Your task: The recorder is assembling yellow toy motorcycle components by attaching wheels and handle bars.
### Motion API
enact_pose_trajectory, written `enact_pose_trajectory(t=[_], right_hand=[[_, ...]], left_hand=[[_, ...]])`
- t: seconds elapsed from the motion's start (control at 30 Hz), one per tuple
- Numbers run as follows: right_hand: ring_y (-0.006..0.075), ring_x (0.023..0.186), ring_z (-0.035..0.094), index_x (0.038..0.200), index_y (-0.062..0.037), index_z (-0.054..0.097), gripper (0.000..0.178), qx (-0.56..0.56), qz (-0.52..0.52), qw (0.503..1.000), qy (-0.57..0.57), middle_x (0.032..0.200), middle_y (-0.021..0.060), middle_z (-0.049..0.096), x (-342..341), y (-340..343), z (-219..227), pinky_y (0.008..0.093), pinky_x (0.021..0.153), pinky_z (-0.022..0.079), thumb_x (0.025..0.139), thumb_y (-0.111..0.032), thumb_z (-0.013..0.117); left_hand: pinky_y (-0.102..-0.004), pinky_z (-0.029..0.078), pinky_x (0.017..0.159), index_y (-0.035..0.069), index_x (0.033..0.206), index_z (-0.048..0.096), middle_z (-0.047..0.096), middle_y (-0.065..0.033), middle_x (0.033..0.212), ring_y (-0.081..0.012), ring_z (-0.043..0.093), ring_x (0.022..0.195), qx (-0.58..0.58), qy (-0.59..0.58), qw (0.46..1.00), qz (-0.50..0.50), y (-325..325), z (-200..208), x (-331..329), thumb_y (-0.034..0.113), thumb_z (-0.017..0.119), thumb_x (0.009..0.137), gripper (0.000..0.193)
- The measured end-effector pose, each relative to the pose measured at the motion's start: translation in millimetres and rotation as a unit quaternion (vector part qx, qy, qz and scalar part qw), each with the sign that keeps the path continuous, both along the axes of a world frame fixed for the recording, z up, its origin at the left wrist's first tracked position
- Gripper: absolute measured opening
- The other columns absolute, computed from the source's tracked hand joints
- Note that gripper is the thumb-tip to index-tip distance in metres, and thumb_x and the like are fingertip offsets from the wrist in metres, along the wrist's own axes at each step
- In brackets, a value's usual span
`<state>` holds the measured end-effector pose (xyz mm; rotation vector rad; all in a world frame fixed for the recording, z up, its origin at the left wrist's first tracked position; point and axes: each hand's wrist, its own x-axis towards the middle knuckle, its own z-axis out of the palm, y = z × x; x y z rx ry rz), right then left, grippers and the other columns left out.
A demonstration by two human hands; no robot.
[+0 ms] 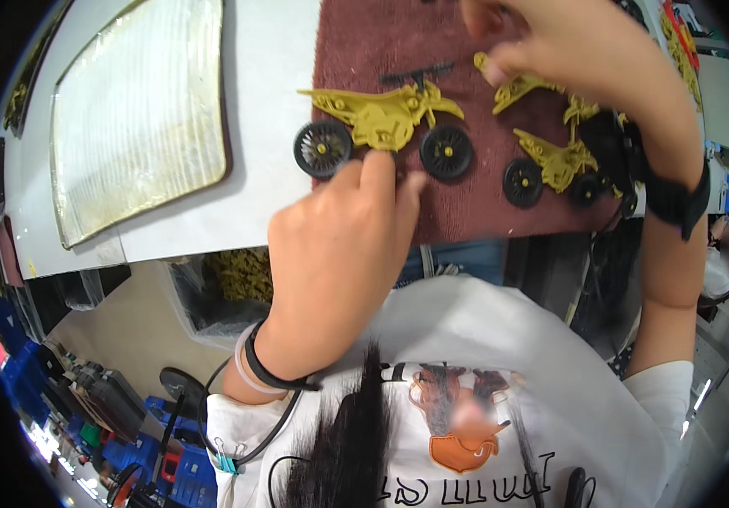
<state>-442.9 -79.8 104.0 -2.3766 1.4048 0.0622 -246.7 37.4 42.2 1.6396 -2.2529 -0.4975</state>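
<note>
Head view: a yellow toy motorcycle is showing its side, centred toward the far part of the scene, mostly over a brown cloth, its left end reaching over the white table.
Left hand: is touching the motorcycle's lower middle from the near side, fingers bunched narrow, thumb pointing out right; I cannot tell whether it is gripping.
Right hand: is reaching in at far right, thumb standing apart from the curled fingers, its tip just beside a small yellow piece; I cannot tell whether it is holding anything.
Weight and feel: the motorcycle is probably weighing little, its plastic-looking body seeming stiff and rather smooth.
Weak spots: the thin tail and the black handlebar are looking easiest to snap.
Best hold: the chunky middle is offering the safest grip, the wheels probably turning if pinched.
Looks: olive-yellow body panels are sitting between a left wheel and a right wheel, both black, spoked and yellow-hubbed.
Neighbour: a second motorcycle is lying to the right.
</note>
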Motion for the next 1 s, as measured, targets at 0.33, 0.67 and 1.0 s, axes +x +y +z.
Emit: enact_pose_trajectory(t=[0.33,0.67,1.0], right_hand=[[0.0300,0.077,0.062,0.084,-0.0060,0.058,0.019,-0.063,0.031,0.997,-0.041,0.084,0.0087,0.060,-18.0,38.4,22.6,0.0390,0.064,0.049,0.068,-0.004,0.068],[0.0150,0.086,0.044,0.080,-0.0071,0.056,0.021,0.068,-0.036,0.925,-0.371,0.099,0.0067,0.044,-25.5,76.4,34.6,0.0260,0.081,0.035,0.068,-0.007,0.073],[0.0164,0.091,0.057,0.115,-0.0016,0.050,0.044,0.070,-0.017,0.875,-0.479,0.101,0.0128,0.057,1.1,73.0,17.8,0.0267,0.078,0.046,0.074,0.005,0.065]], left_hand=[[-0.0394,0.045,0.090,0.004,0.115,0.059,0.057,-0.0127,0.116,-0.0319,0.054,0.110,-0.112,0.087,0.987,-0.079,-19.5,14.2,24.1,0.010,0.068,0.079,0.038],[-0.0410,0.040,0.098,0.001,0.125,0.051,0.050,-0.0196,0.127,-0.0379,0.048,0.118,-0.056,0.181,0.979,-0.069,-19.7,19.2,36.5,0.013,0.066,0.084,0.045],[-0.0277,0.050,0.077,-0.001,0.125,0.052,0.066,-0.0101,0.100,-0.0169,0.064,0.087,0.037,0.407,0.910,-0.075,-8.4,27.0,17.1,0.005,0.064,0.088,0.039]])
